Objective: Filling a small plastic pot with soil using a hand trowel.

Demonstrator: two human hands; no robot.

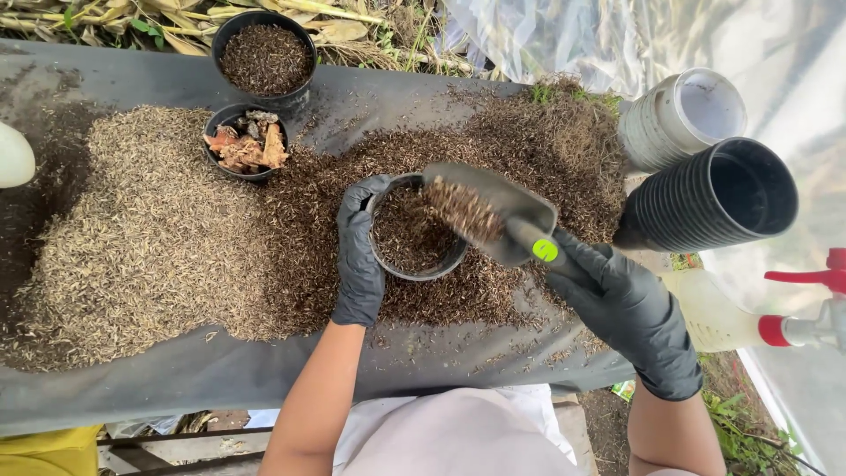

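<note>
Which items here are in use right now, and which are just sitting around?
In use: left hand gripping the pot; right hand tipping the scoop of dark mix over it; dark mix pile.

Lying about: filled pot, pot of bark, pale husk pile, black pot stack, white pot stack, spray bottle.

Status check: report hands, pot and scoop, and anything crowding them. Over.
Left hand grips pot. Right hand tips loaded scoop over it. Stacked pots beside, apart.
</note>
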